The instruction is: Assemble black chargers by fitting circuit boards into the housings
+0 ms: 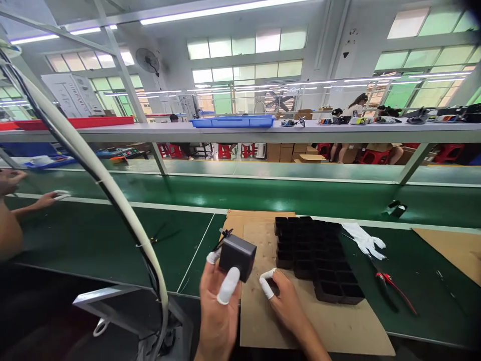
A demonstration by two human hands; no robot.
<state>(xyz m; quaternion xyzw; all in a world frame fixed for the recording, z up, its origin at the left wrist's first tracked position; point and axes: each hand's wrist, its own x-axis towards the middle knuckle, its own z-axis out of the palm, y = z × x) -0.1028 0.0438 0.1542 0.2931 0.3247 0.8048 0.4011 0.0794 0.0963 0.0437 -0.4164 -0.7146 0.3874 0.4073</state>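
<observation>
My left hand [221, 296], with white finger cots on the thumb and a finger, is closed around a small black box [238, 255]. The box is held up, tilted, at the left edge of a cardboard sheet [259, 321]. A short black cable end [225, 232] sticks out at its upper left. Over the cardboard, apart from the box, my right hand [283, 298] is curled, with its white-capped fingertips brought together; whether anything is between them is hidden. Just right of it, several black open-topped boxes [330, 291] stand in tight rows on the cardboard.
On the green bench [169, 271] at right lie a white glove [364, 238], red-handled pliers [394, 291] and another cardboard piece [454, 250]. A thick white hose [124, 205] crosses the left side. Another person's hand [48, 199] rests farther left. A blue tray [233, 122] sits on the shelf.
</observation>
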